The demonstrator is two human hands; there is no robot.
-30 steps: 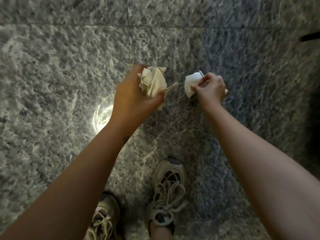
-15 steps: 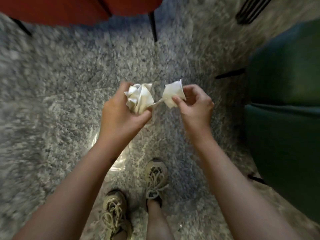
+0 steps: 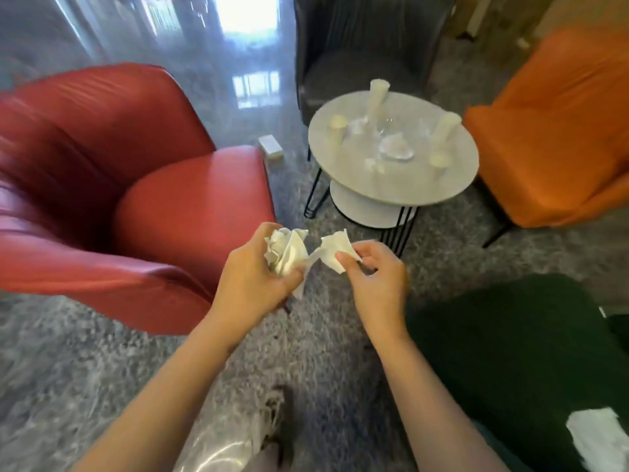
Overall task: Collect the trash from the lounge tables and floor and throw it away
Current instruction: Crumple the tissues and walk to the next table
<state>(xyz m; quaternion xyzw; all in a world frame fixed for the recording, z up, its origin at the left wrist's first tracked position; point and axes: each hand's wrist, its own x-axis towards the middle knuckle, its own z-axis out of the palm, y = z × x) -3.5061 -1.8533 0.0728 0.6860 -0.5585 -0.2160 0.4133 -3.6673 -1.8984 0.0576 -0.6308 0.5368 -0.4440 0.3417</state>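
Note:
My left hand (image 3: pixel 250 284) grips a crumpled wad of white paper napkins (image 3: pixel 285 251) at chest height. My right hand (image 3: pixel 376 277) pinches a smaller crumpled white paper scrap (image 3: pixel 337 247) between thumb and fingers, just right of the wad and nearly touching it. Ahead stands a round white lounge table (image 3: pixel 439 190) with several paper cups (image 3: pixel 337 126), a crumpled clear wrapper (image 3: pixel 396 149) and small scraps on it. A clear plastic bag (image 3: pixel 221 441) hangs low between my arms. A white paper piece (image 3: pixel 595 434) lies on the dark green seat at the lower right.
A red armchair (image 3: pixel 102 185) stands to the left, a dark grey chair (image 3: pixel 360 46) behind the table, an orange chair (image 3: pixel 558 131) to the right and a dark green seat (image 3: pixel 510 352) close on the right. A small box (image 3: pixel 270 148) lies on the grey speckled floor.
The view rose from the floor to the lounge table and chairs. Both hands kept their papers and drew closer together.

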